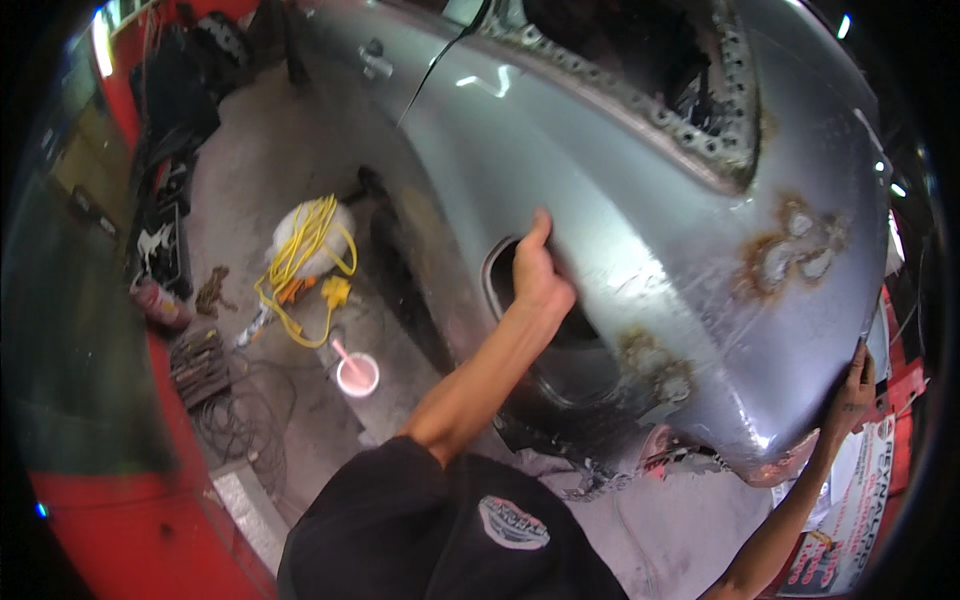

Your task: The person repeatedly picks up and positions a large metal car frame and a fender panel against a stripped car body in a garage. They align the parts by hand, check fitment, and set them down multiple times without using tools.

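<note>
A large silver-grey car rear side panel (600,215) stands in front of me, with burnt, rusty weld patches on its surface. My left hand (543,277) grips the rim of the round fuel filler opening (500,280). Its thumb points up on the outside, and its fingers are hidden within the opening. At the far right, my right hand (855,388) is closed around the panel's rear edge, its fingers partly hidden. Above is a window opening (740,150) whose bare metal flange is dotted with holes.
On the floor to the left, a yellow extension cord (305,250) lies coiled on a pale round object. A white cup (357,375) of pink liquid holds a stirring stick. Farther left are a pink bottle (160,303) and tangled wires (240,425). A printed banner (850,520) is at lower right.
</note>
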{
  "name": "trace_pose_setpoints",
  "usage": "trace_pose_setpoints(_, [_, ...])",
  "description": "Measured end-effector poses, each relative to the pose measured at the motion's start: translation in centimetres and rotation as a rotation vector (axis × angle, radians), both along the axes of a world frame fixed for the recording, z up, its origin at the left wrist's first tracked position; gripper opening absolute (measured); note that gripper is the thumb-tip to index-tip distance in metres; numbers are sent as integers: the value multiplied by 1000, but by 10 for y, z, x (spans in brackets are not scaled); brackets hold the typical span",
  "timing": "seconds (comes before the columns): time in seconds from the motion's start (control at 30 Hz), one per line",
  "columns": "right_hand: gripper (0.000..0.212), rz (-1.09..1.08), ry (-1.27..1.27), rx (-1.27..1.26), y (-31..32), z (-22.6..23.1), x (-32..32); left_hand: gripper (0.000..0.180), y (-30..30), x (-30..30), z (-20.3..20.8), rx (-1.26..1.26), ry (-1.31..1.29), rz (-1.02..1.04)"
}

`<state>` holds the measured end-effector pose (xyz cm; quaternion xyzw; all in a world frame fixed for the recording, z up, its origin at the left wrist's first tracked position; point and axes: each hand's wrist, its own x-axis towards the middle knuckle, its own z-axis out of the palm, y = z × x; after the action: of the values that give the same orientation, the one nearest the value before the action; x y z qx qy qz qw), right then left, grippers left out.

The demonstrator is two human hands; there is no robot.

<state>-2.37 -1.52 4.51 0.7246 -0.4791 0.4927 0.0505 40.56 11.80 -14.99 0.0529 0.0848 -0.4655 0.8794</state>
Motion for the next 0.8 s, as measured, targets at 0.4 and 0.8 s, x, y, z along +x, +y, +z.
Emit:
trace_pose_setpoints(0.4, [49, -34, -158, 103, 37, 12, 7, 44, 18, 4, 9, 43, 39, -45])
trace_pose_setpoints(0.8, [44, 26, -272, 178, 52, 16, -2, 40, 12, 11, -4, 23, 69, -93])
